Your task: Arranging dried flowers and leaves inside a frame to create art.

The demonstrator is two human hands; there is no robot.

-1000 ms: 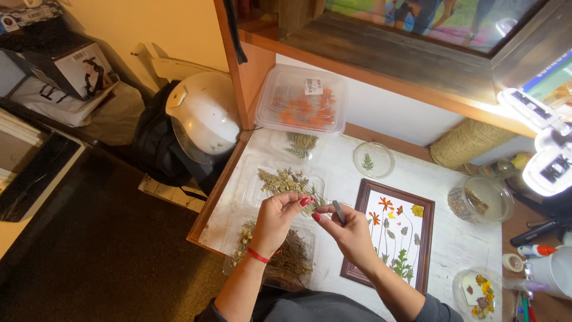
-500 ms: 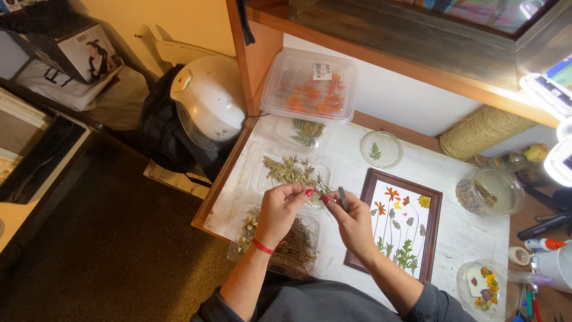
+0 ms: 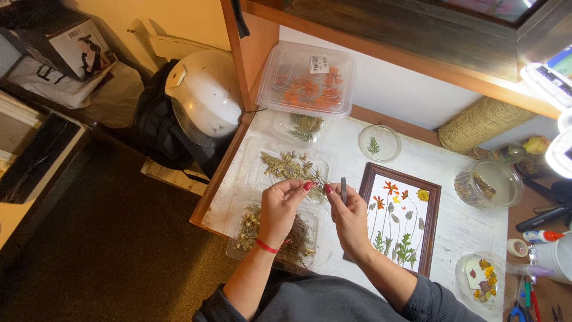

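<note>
While both hands meet near the centre of the frame, they work on one thin dried sprig (image 3: 314, 176) that reaches up and to the left from the fingertips. The left hand (image 3: 280, 206) has its thumb and forefinger pressed together on the lower end of the sprig, and a red band sits on its wrist. The right hand (image 3: 348, 214) is just beside it, almost touching; its fingers are closed around dark tweezers (image 3: 344, 191), which stand upright out of the fist, and its thumb tip comes to the same stem, though I cannot tell if it really pinches it.

The sprig lies over a clear plastic tray of pale dried flowers (image 3: 286, 167), a little above the hands. Under the left forearm, lower in the frame, is another clear tray with brownish dried stems (image 3: 253, 229). Right of the hands lies a brown wooden frame (image 3: 434, 220) with pressed red, yellow and green flowers on white paper. In the upper middle stands a lidded plastic box with orange petals (image 3: 307, 80), and just right of it a small round dish with one green leaf (image 3: 379, 143). All rest on a white table (image 3: 471, 229). A white helmet (image 3: 205, 95) is at the upper left, off the table.
</note>
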